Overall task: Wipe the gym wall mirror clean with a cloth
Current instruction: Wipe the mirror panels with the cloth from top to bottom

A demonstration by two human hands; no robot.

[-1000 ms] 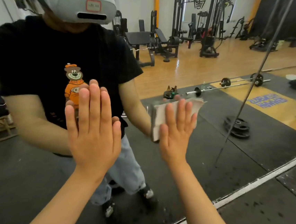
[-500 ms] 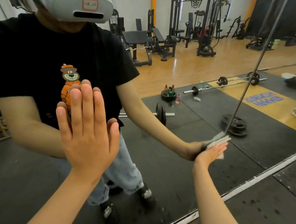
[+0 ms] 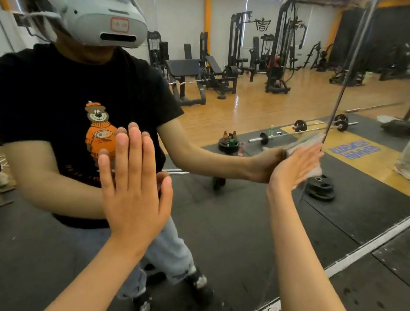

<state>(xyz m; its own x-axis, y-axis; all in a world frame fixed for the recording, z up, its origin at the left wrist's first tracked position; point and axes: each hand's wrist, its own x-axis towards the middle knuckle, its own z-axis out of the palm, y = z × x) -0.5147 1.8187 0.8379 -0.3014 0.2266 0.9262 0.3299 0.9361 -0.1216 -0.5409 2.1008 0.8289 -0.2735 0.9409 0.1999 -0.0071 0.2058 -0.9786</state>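
The wall mirror (image 3: 242, 221) fills most of the head view and reflects me and the gym. My left hand (image 3: 133, 186) lies flat on the glass with straight fingers, in front of my reflected chest. To the right, my right hand (image 3: 295, 165) presses a folded white cloth (image 3: 314, 168) flat against the mirror with straight fingers, close to a vertical seam (image 3: 340, 88) between mirror panels. The cloth is mostly hidden behind that hand; its edges show above and to the right of the fingers.
A white strip (image 3: 365, 248) marks the mirror's bottom edge, with dark rubber floor (image 3: 384, 305) below it at the lower right. Barbells, weight plates, benches and machines appear only as reflections. Another person's legs are reflected at the far right.
My right hand swept the cloth from the middle of the mirror down and to the right, then up a little along the seam. My left hand stayed flat on the glass.
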